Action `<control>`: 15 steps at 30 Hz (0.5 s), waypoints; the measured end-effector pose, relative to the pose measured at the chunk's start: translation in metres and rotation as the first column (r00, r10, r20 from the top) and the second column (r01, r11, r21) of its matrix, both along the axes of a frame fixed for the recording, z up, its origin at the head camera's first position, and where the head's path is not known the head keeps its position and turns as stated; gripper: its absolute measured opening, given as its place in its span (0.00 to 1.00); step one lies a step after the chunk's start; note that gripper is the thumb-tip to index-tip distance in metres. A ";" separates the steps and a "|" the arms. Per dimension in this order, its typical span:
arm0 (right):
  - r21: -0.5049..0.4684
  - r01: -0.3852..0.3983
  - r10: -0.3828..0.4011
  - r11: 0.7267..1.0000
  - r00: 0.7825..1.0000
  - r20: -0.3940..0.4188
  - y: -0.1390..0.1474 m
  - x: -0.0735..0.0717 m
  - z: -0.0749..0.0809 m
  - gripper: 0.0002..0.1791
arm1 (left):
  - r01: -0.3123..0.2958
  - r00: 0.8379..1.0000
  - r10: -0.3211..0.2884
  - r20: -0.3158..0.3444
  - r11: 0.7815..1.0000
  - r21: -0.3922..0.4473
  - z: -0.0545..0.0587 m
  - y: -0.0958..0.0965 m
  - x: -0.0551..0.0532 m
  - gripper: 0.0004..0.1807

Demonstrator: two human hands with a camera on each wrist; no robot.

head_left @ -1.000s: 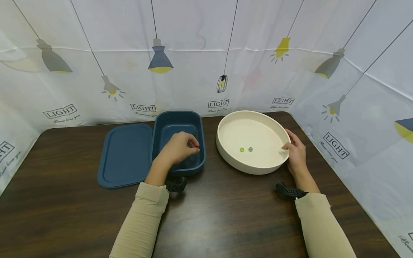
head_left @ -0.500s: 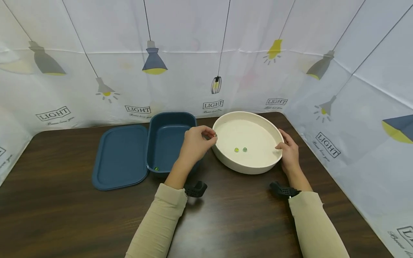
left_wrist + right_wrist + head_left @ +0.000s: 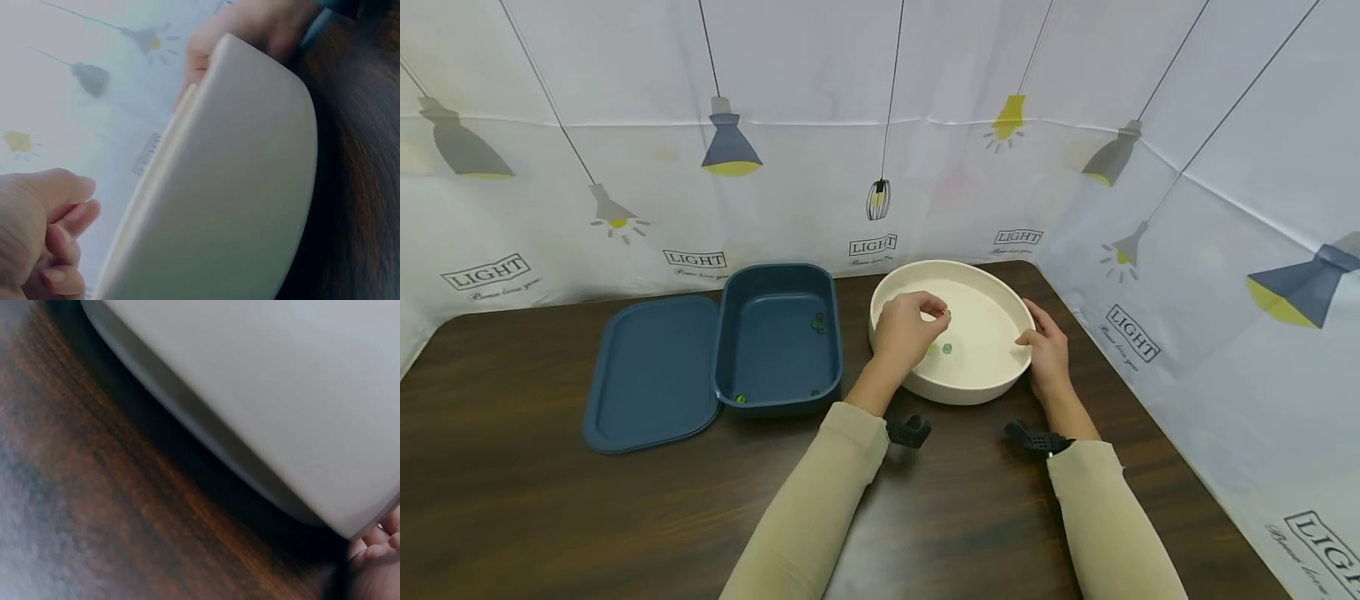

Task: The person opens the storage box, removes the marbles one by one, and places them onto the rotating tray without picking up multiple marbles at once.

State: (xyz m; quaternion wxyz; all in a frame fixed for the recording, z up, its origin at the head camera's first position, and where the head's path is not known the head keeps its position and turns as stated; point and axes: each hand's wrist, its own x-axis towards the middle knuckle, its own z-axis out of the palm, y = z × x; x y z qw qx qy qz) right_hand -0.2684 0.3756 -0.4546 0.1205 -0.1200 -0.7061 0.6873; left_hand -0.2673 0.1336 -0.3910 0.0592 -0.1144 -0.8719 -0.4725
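My left hand is over the round cream dish, thumb and forefinger pinched on a small marble that barely shows. In the left wrist view the fingers are curled above the dish rim, the marble hidden. Beneath the hand, a green glass marble lies on the dish floor, a yellowish one beside it partly covered. My right hand grips the dish's right side, thumb over the rim and fingers round the outer wall. A dark blue box left of the dish holds several green marbles.
A flat blue lid lies left of the box, its edge against it. All stand on a dark wooden table. A white lamp-print sheet rises behind and along the right side.
My left hand has come up out of the blue box and moved right, over the dish, with the marble pinched. The right hand keeps its grip. The head view has shifted slightly right.
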 end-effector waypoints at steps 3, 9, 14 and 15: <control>0.004 -0.003 0.003 1.000 1.000 -0.004 -0.002 -0.001 -0.002 0.42 | 0.004 0.999 -0.002 0.048 0.998 -0.056 -0.005 0.007 -0.007 0.06; 0.005 0.001 -0.001 1.000 1.000 -0.020 -0.003 -0.001 -0.002 0.41 | 0.037 0.993 -0.015 0.114 0.981 -0.192 -0.007 0.015 -0.018 0.06; 0.010 0.004 -0.004 1.000 1.000 -0.017 0.000 0.001 -0.001 0.41 | 0.048 0.987 -0.017 0.159 0.979 -0.196 -0.009 0.020 -0.028 0.05; 0.012 0.007 -0.006 1.000 1.000 -0.013 0.000 0.001 -0.001 0.41 | 0.053 0.985 -0.021 0.170 0.981 -0.189 -0.011 0.021 -0.030 0.04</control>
